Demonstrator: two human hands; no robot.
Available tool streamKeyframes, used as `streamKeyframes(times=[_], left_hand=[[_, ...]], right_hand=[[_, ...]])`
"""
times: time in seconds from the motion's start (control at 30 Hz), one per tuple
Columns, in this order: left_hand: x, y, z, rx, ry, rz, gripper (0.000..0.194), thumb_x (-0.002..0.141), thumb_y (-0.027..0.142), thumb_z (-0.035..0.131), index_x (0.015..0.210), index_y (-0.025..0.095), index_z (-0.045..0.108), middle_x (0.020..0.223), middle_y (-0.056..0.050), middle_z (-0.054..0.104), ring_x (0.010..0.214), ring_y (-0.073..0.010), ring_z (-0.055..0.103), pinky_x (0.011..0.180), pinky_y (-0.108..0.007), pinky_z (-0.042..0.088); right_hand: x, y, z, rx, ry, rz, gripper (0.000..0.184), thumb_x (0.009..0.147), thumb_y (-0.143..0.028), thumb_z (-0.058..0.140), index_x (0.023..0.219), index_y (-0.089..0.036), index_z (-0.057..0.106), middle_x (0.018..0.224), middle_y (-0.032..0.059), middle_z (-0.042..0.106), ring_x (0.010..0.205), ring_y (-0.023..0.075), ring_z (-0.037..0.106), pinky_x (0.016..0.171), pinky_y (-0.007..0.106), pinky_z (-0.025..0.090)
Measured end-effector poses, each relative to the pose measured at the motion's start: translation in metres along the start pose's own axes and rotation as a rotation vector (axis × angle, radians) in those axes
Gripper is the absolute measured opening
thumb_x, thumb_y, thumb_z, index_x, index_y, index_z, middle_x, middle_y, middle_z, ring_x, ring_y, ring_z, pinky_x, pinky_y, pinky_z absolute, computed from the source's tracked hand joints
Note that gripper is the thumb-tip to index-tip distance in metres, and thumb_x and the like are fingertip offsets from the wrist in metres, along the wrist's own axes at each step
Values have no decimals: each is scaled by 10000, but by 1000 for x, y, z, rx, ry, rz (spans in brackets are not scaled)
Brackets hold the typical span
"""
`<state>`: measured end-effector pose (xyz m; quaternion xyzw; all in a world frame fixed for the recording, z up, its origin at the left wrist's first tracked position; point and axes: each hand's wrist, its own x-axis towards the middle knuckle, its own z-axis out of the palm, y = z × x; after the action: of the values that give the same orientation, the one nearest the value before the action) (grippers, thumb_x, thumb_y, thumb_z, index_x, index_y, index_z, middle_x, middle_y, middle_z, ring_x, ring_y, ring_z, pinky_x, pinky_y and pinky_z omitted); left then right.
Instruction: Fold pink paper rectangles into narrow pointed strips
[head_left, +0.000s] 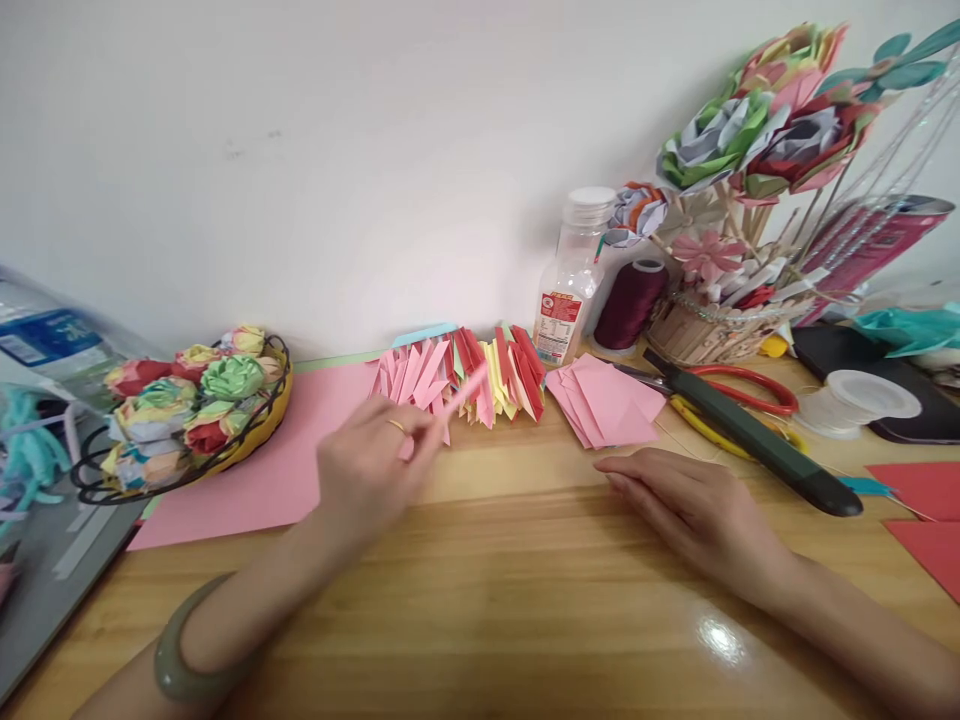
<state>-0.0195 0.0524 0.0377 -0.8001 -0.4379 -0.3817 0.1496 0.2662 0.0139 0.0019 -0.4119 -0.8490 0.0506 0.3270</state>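
Observation:
My left hand (375, 455), a ring on one finger, is closed on a thin folded pink paper piece (466, 390). It hangs in front of a row of folded paper pieces (495, 375) in pink, red and yellow; the hand is slightly blurred. My right hand (686, 510) rests on the table with its fingers stretched out close together, nothing visible in them. Just beyond its fingertips lies a small stack of pink paper squares (604, 400).
Left, a basket of paper flowers (281, 410) stands on a large pink sheet (300, 480). Behind are a clear bottle (574, 280) and a dark thread spool (630, 305). Right lie a utility knife (757, 435), red-and-yellow scissors (750, 385), a white spool (855, 400) and red paper (919, 490).

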Motion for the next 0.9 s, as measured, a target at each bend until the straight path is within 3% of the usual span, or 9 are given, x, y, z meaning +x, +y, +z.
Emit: streamKeyframes(times=[0.07,0.2,0.27,0.33,0.4,0.53,0.73,0.9], left_hand=[[5,-16,0,248,50,-49,236,848,286,560,640,179,591,564,11,617,585,-142,573,475,-218,325],[12,-28,1,560,-289,-316,328,842,488,527,870,176,624,606,-24,622,572,-205,585,429,-236,230],[12,-24,1,609,-388,-353,396,834,547,504,908,174,617,577,-25,608,515,-211,565,419,-234,186],[9,-18,2,567,-389,-244,399,865,529,460,789,174,626,526,-25,585,480,-195,546,422,-233,166],[4,-12,3,437,-356,-40,412,907,447,423,672,169,615,499,-21,575,472,-165,539,428,-232,180],[-5,-3,8,195,-316,302,417,939,310,397,604,155,589,505,-5,574,473,-128,523,439,-228,241],[-9,8,10,45,-338,403,407,955,285,366,629,157,574,523,13,556,473,-122,503,424,-237,272],[-12,10,12,0,-358,442,384,954,273,376,650,158,580,538,18,562,497,-126,520,433,-242,304]], right_hand=[[-1,2,1,-28,-13,8,162,889,-159,461,980,-157,595,882,70,688,797,167,659,680,265,524],[-1,8,5,-149,37,39,164,894,-176,456,987,-161,591,871,68,687,768,175,651,664,287,520],[0,12,6,-264,80,51,183,897,-200,455,1017,-152,584,929,89,682,843,208,640,726,334,516],[2,16,6,-374,74,68,265,899,-256,456,1100,-116,559,1045,136,654,976,262,604,810,398,496],[4,19,7,-442,20,94,385,900,-333,453,1171,-69,523,1135,182,611,1060,303,562,852,434,479],[3,22,8,-475,-60,122,381,915,-365,412,1098,-82,588,1072,171,648,981,296,611,811,425,498],[-5,26,5,-415,-11,161,330,905,-223,349,1020,-159,651,1016,90,693,918,244,653,700,346,527],[-5,25,3,-389,67,256,291,892,-298,420,872,-184,687,857,55,721,701,229,682,550,325,513]])
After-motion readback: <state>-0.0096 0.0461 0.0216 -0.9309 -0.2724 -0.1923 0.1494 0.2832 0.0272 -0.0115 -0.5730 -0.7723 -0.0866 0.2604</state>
